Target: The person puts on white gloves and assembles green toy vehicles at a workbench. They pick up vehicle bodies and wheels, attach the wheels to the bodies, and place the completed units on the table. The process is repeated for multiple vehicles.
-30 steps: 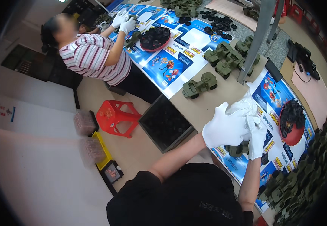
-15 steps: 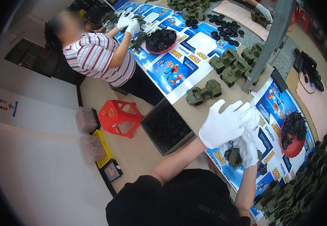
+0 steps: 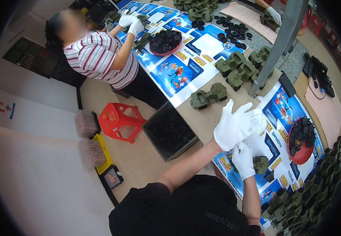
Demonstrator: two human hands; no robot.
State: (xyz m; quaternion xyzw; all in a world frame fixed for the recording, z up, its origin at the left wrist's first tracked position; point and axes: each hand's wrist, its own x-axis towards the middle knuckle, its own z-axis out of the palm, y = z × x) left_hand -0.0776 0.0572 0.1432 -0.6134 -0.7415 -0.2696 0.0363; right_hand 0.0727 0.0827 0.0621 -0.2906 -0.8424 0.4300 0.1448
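Note:
My left hand (image 3: 237, 124) wears a white glove and is raised over the table, fingers spread. Below it my right hand (image 3: 243, 159), also gloved, has its fingertips closed against the heel of the left glove and seems to pinch its fabric. Behind the right hand, an olive-green toy vehicle body (image 3: 261, 165) lies partly hidden on the printed sheet, with a small dark piece (image 3: 270, 176) beside it. Another green toy vehicle (image 3: 208, 96) stands on the brown board beyond my left hand.
Several green vehicles (image 3: 241, 74) stand farther back by a grey metal post (image 3: 282, 47). At right are a red bowl (image 3: 302, 154) of black parts and massed green pieces (image 3: 308, 196). A dark bin (image 3: 169, 131) and red stool (image 3: 119, 120) flank the table's left edge. A co-worker (image 3: 99, 55) works at left.
My right hand has moved left and down from the left hand's fingers to its heel, uncovering more of the toy vehicle body. The left hand stays spread and raised.

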